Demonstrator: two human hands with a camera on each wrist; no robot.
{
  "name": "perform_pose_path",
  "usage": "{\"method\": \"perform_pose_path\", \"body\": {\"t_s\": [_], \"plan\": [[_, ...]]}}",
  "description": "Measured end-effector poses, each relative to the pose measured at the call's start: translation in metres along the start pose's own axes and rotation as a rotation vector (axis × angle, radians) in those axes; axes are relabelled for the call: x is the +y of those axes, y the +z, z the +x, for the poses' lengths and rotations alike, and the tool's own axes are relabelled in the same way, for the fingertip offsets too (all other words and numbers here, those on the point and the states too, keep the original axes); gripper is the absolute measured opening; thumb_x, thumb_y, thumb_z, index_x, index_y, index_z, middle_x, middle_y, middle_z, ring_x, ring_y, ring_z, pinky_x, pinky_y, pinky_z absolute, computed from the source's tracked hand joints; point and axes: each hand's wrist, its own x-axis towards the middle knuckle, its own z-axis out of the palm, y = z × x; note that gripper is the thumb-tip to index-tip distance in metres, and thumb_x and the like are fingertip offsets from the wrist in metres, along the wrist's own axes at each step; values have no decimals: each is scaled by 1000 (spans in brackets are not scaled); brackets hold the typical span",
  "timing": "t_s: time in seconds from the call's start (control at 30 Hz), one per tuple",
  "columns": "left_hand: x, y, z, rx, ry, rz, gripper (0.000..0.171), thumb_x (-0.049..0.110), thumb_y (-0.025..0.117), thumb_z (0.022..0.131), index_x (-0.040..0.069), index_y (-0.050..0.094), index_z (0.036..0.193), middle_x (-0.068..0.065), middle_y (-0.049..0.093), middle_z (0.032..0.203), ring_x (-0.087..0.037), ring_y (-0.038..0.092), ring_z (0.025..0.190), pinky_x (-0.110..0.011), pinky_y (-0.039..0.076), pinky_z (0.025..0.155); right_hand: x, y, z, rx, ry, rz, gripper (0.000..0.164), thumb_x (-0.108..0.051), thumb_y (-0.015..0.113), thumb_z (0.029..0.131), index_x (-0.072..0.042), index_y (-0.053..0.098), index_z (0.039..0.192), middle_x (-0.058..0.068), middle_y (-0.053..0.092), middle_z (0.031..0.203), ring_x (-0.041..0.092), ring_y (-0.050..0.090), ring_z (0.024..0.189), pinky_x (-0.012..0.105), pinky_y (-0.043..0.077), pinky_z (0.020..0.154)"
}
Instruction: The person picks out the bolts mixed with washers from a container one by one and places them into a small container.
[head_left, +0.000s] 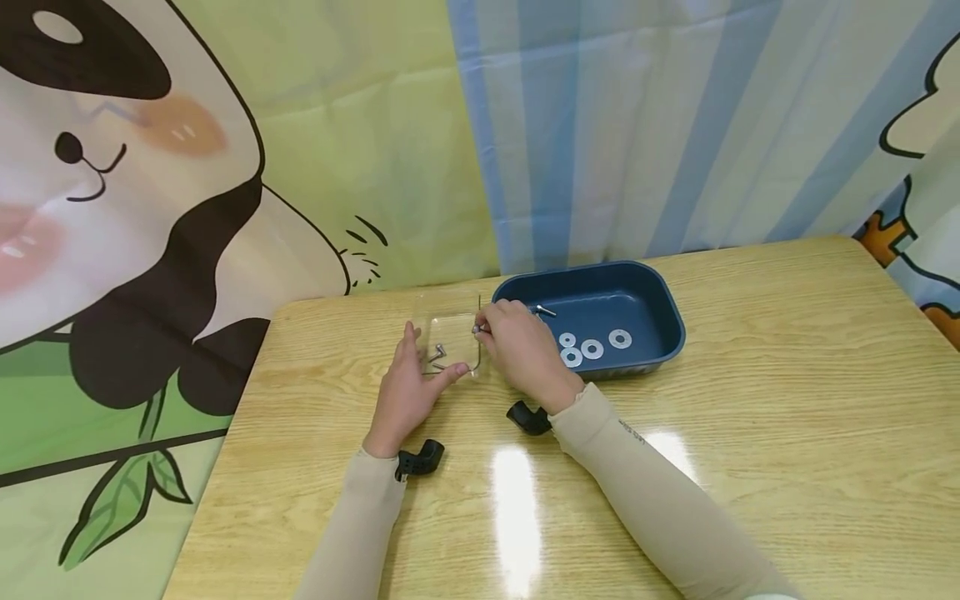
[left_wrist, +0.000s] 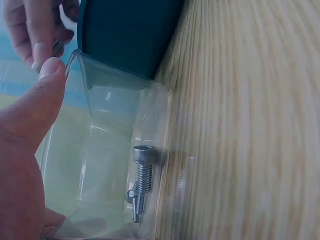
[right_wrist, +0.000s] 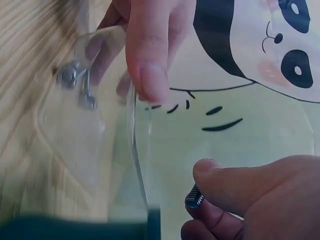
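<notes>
My left hand [head_left: 411, 387] holds a clear plastic box [head_left: 452, 329], its thumb over the rim and its fingers along the side. Inside the box lies a socket head bolt [left_wrist: 143, 172], with a smaller screw [left_wrist: 134, 202] partly hidden behind it in the left wrist view. Between thumb and fingers my right hand [head_left: 525, 346] pinches a bolt [right_wrist: 194, 197]. Only its threaded end shows in the right wrist view; the rest is hidden by the fingers. This hand hovers near the box's right rim, beside the blue bin [head_left: 667, 321].
Several flat washers [head_left: 592, 349] lie on the bin's floor. Another bolt [head_left: 546, 311] is in the bin's left part, partly behind the right hand. The wooden table [head_left: 787, 400] meets a printed curtain [head_left: 405, 167] at the back.
</notes>
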Motion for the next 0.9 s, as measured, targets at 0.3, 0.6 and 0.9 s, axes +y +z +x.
{"method": "perform_pose_path", "body": {"t_s": [0.3, 0.6, 0.9], "plan": [[-2, 2, 0, 2, 10, 4, 125, 74, 65, 81, 5, -4, 161, -26, 37, 155, -43, 50, 132, -59, 39, 107, -4, 13, 4, -4, -60, 10, 9, -18, 69, 98, -11, 69, 103, 3, 66, 101, 20, 58, 91, 36, 51, 76], [-2, 0, -1, 7, 8, 4, 125, 73, 65, 82, 6, -3, 161, -25, 38, 154, -43, 50, 132, -59, 39, 106, 1, 21, 5, 7, -104, 33, 9, -20, 67, 99, -12, 70, 103, 2, 66, 101, 18, 57, 91, 33, 51, 73], [-2, 0, 0, 1, 14, 5, 123, 72, 65, 83, 7, -4, 161, -21, 34, 158, -42, 49, 133, -59, 38, 107, 4, 25, 5, -12, -134, -5, 8, -20, 72, 96, -14, 74, 101, -1, 69, 98, 18, 55, 89, 32, 51, 72]]}}
